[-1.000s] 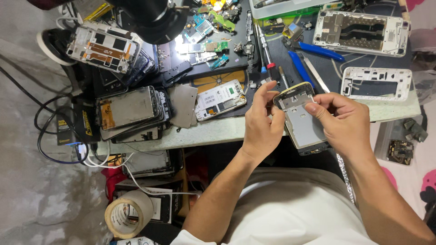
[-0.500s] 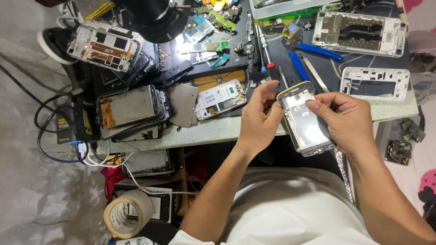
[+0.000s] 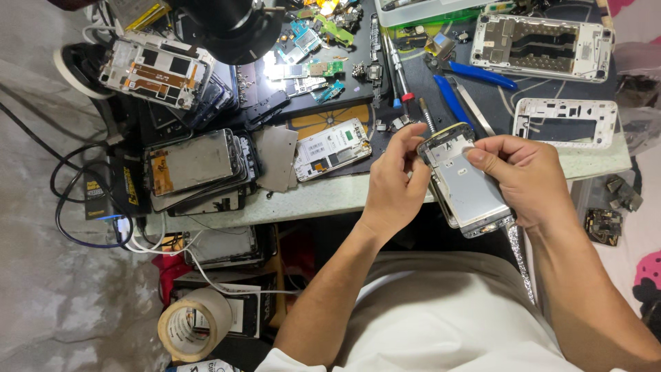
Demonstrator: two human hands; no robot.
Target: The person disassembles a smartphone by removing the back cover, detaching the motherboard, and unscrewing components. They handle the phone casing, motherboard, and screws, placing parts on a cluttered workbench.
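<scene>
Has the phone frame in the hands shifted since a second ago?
Barely. The phone frame sits slightly lower against the white frame on the table, in both hands.

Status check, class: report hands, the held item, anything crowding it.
Both hands, left and right, grip the phone frame. Held above table edge. Screwdriver close by.

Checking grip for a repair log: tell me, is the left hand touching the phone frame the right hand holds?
Touching. The head view shows the left hand with its fingertips pressed on the top corner of the phone frame, while the right hand grips its other side.
</scene>
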